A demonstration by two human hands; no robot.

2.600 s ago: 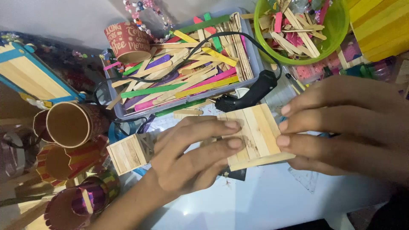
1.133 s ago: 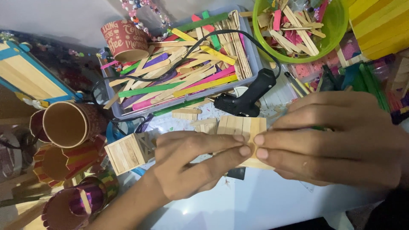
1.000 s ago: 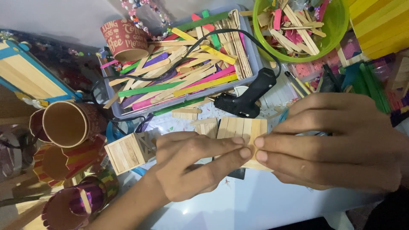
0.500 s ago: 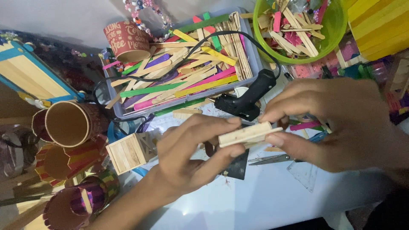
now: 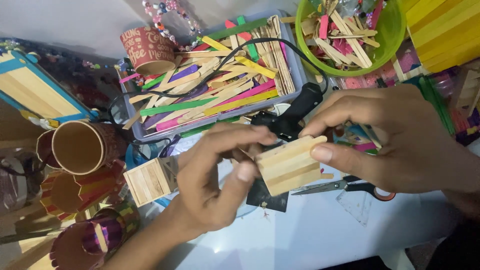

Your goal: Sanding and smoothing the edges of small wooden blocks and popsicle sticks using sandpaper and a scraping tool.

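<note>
Nearest the camera lies a bare stretch of pale tabletop (image 5: 320, 235), the only open room; everything beyond and to the left is crowded. Just above it both hands lift a small panel of plain wooden craft sticks (image 5: 290, 165) clear of the surface, tilted so that its flat face turns upward. The left hand (image 5: 215, 185) pinches the panel's left edge, thumb in front and fingertips curled over the top. The right hand (image 5: 395, 135) clamps the right edge between thumb below and forefinger above, which seems to keep the joined sticks from shifting.

Under the panel sits a dark square scrap (image 5: 267, 196), and scissors (image 5: 350, 187) with a black and orange handle lie just right of it. A small stick-built box (image 5: 150, 180) rests close to the left wrist. Stick-covered cups (image 5: 82, 150) crowd the left edge. Behind the hands a black glue gun (image 5: 295, 112) leans against a grey tray of coloured craft sticks (image 5: 295, 75), its cable looping across the tray. Farthest back stands a green bowl of sticks (image 5: 390, 35).
</note>
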